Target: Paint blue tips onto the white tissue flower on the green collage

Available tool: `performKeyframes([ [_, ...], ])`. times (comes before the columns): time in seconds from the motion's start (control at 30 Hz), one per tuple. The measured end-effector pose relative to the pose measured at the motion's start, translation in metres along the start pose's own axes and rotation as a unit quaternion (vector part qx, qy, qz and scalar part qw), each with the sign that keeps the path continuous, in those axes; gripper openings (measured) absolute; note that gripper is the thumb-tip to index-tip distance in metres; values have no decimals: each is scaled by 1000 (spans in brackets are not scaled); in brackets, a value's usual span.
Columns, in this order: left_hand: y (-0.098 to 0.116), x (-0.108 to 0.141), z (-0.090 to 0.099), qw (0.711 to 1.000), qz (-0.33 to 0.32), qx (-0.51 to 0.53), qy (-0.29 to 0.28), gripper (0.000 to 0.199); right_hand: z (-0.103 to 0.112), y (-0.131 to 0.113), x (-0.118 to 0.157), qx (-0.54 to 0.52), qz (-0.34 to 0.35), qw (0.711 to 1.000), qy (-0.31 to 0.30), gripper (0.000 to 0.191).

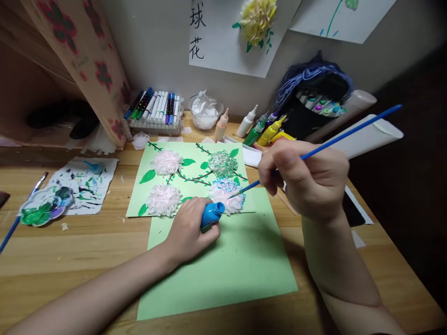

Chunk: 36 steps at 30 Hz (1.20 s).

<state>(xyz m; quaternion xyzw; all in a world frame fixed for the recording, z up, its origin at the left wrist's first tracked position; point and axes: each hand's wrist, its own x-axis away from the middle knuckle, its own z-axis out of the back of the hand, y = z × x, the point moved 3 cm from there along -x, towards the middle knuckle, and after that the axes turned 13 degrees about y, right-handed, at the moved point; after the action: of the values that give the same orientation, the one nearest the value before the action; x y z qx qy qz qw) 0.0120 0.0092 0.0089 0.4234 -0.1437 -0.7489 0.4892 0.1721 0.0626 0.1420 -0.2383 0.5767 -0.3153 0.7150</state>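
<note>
My left hand [193,228] is wrapped round an uncapped blue paint bottle [212,214], its mouth tilted up to the right. Between the fingers of my right hand [307,177] is a long blue paintbrush [342,136]. Its bristle tip is over or on the lower right paper flower [228,195], which is pale pink with blue edges at the top and right. That flower is on a light green sheet [195,211] with two pale pink flowers [166,162] on the left and a green-tipped one [223,164] above. Painted leaves and dark stems surround them. A second green sheet [216,270] lies beneath.
At the left are a paint palette [47,204], a stained tissue [104,179] and another brush [12,235]. Markers [160,107], a bowl of tissue [205,111] and several paint bottles [246,122] line the back. A black holder [314,116] stands at the back right.
</note>
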Motion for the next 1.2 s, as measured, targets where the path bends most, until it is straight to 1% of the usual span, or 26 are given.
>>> performKeyframes([
  [0.1, 0, 0, 0, 1000, -4, -1, -7, 21, -2, -2, 2, -4, 6, 999, -42, 42],
  [0.23, 1, 1, 0, 1000, -6, 3, -9, 21, -8, -2, 3, 18, 5, 995, -100, 43],
  [0.37, 2, 2, 1, 1000, -1, 0, -15, 20, -17, 0, 5, 62, 7, 980, -190, 42],
  [0.43, 3, 1, 2, 1000, 1, -1, -17, 19, -18, 1, 5, 75, 7, 973, -216, 41],
  [0.5, 3, 0, 2, 1000, 1, 2, -16, 20, -15, 1, 5, 69, -11, 976, -206, 42],
  [0.53, 4, 0, 2, 1000, 3, 4, -14, 21, -12, 1, 4, 60, -25, 981, -184, 44],
  [0.57, 4, -1, 3, 1000, 4, 6, -12, 21, -8, 2, 3, 51, -41, 987, -149, 45],
  [0.63, 4, -2, 3, 1000, 8, 9, -11, 21, 1, 4, -1, 36, -72, 995, -55, 49],
  [0.73, 4, -3, 3, 1000, 13, 12, -9, 21, 10, 14, -5, 24, -94, 993, 72, 52],
  [0.77, 4, -3, 3, 1000, 14, 13, -9, 20, 11, 19, -6, 27, -93, 991, 94, 52],
  [0.8, 4, -3, 3, 1000, 15, 13, -8, 20, 10, 25, -7, 37, -92, 990, 102, 52],
  [0.83, 4, -4, 3, 1000, 16, 12, -7, 20, 9, 32, -7, 54, -89, 990, 99, 52],
  [1.0, 4, -3, 3, 1000, 14, 9, -6, 20, -5, 63, -5, 147, -68, 987, 12, 55],
  [1.07, 4, -3, 3, 1000, 14, 9, -8, 20, -9, 68, -4, 160, -59, 985, -13, 56],
  [1.2, 4, -3, 3, 1000, 18, 12, -15, 19, -14, 71, -1, 169, -43, 984, -46, 57],
])
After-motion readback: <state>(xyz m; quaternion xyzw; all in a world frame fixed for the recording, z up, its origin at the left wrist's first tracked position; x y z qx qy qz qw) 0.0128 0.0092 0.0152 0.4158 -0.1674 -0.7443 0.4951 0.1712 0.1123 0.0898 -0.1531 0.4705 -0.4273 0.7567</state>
